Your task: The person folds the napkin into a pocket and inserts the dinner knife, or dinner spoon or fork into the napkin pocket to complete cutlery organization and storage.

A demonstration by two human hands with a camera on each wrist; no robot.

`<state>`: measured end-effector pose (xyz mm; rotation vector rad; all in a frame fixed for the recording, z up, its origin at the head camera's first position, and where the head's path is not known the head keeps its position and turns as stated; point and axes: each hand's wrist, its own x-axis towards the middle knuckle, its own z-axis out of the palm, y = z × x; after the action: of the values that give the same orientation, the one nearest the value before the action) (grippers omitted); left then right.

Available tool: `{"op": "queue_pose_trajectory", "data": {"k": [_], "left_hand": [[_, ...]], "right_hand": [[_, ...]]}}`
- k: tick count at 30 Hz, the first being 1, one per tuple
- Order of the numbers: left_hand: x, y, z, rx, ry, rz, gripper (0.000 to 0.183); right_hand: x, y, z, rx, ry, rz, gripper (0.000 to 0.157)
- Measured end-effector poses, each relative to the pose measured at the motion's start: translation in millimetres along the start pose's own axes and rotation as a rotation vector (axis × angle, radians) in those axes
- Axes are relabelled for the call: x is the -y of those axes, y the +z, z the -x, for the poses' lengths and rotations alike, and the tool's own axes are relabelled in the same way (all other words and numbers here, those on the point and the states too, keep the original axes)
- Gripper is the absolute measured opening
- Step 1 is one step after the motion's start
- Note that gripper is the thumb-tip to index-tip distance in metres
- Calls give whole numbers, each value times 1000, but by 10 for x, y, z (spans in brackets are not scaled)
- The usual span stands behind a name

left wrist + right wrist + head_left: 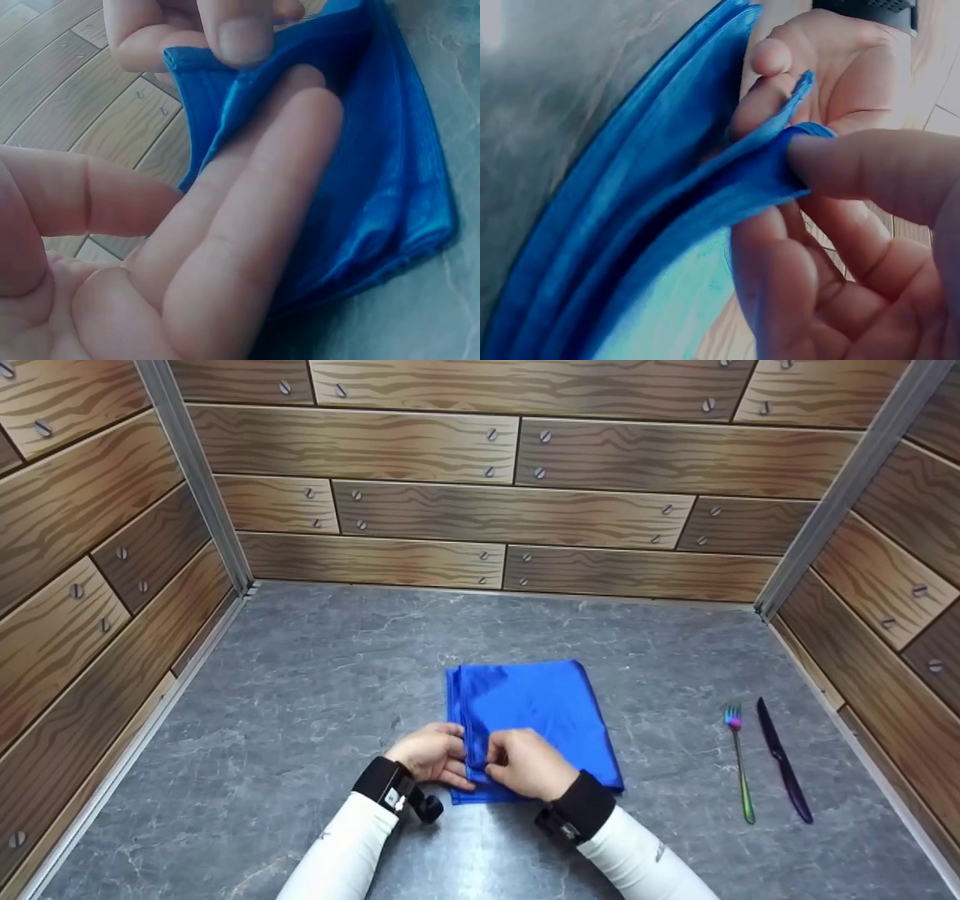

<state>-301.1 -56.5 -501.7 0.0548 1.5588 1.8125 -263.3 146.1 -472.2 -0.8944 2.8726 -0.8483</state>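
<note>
A folded blue cloth (536,697) with a satin sheen lies on the grey table, its layers stacked along the left edge. Near its front left corner, my right hand (532,765) pinches a raised edge of the upper layers between thumb and fingers. In the right wrist view the thumb (870,161) presses on that cloth edge (735,176). My left hand (431,754) is at the cloth's left side, palm turned up. Its straight fingers (247,217) reach in under the lifted flap (206,90) and touch the cloth.
To the right lie a fork (739,765) with a rainbow sheen and a dark knife (784,761), side by side. Wood-patterned walls (420,510) enclose the table (337,660) at the back and both sides.
</note>
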Motion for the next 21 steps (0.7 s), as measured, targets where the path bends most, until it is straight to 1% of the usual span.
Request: {"op": "queue_pose_trajectory", "data": {"k": [3, 7, 10, 14, 17, 19, 21], "left_hand": [[4, -2, -9, -1, 1, 6, 14], [17, 3, -16, 9, 18, -14, 12], [25, 14, -16, 17, 28, -27, 6], [34, 15, -17, 20, 24, -28, 11], [35, 0, -16, 23, 15, -40, 10], [34, -18, -18, 22, 18, -40, 7], [34, -36, -24, 4, 20, -29, 6]], "right_hand": [[14, 23, 7, 1, -43, 30, 17], [27, 47, 9, -6, -92, 49, 15], [27, 64, 8, -20, -108, 55, 17], [26, 90, 13, -11, -123, 79, 25], [24, 108, 25, -19, -143, 133, 21], [25, 110, 30, -45, -167, 159, 16], [37, 101, 36, -76, -193, 162, 14]]}}
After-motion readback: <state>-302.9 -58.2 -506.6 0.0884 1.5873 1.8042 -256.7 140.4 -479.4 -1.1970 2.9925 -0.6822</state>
